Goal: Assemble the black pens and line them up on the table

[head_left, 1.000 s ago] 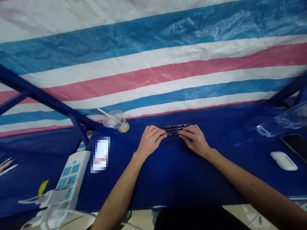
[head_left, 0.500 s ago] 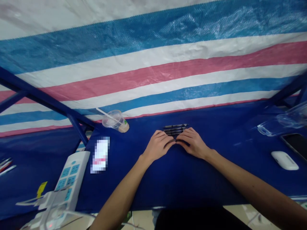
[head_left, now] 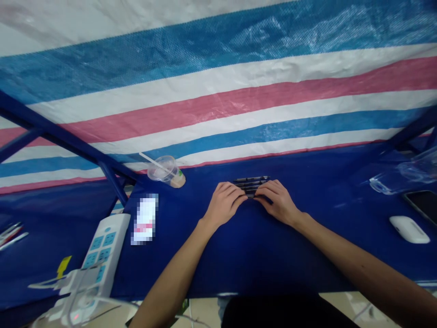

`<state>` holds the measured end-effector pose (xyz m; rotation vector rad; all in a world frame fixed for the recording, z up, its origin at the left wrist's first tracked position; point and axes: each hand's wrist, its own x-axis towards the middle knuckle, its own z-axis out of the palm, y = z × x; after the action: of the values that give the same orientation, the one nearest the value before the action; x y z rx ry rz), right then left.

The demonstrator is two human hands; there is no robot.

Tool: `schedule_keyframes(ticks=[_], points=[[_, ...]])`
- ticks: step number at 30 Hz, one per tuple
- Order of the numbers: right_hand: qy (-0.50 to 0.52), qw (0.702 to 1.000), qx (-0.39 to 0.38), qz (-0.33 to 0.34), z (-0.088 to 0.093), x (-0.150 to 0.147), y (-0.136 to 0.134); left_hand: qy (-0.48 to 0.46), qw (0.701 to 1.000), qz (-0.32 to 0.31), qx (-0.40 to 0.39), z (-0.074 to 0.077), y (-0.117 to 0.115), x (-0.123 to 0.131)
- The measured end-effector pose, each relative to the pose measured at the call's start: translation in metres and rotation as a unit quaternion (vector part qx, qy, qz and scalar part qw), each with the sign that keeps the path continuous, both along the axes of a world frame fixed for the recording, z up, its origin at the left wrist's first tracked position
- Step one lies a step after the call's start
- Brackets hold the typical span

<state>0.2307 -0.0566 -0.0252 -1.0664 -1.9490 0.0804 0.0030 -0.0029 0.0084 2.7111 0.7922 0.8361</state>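
Several dark pens [head_left: 251, 183] lie side by side in a row on the blue tabletop [head_left: 246, 255], pointing left to right. The nearest pen [head_left: 250, 196] is pinched near its left end by my left hand [head_left: 223, 201], whose fingers are closed. My right hand [head_left: 278, 200] grips the same pen from the right, thumb and fingers curled round it. Most of this pen is hidden under my fingers, with only its middle showing. It lies close against the row.
A plastic cup with straw [head_left: 167, 171] lies tipped at the back left. A blurred-out phone-like rectangle [head_left: 145, 221] and a power strip [head_left: 105, 248] are left. At right are a white earbud case [head_left: 409, 229], a dark phone [head_left: 423, 205] and a clear container [head_left: 385, 183].
Both hands have shifted slightly away from me with the nearest pen, bringing it closer to the row. The whole view has moved a little.
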Motion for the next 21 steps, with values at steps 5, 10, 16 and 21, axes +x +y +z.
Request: schedule_keyframes(ticks=[5, 10, 16, 21], points=[[-0.018, 1.000, -0.001, 0.020, 0.001, 0.002, 0.000, -0.013, 1.000, -0.001, -0.001, -0.003, 0.001, 0.001], [-0.036, 0.999, 0.002, 0.030, -0.001, 0.004, 0.000, -0.044, 0.999, -0.020, 0.011, -0.008, -0.001, 0.001], [-0.045, 0.999, -0.016, 0.016, -0.002, 0.002, -0.001, -0.022, 0.999, -0.037, 0.020, -0.011, -0.003, 0.002], [-0.028, 0.999, -0.016, -0.004, -0.003, 0.001, -0.001, -0.011, 1.000, -0.008, 0.009, -0.005, -0.003, 0.003]])
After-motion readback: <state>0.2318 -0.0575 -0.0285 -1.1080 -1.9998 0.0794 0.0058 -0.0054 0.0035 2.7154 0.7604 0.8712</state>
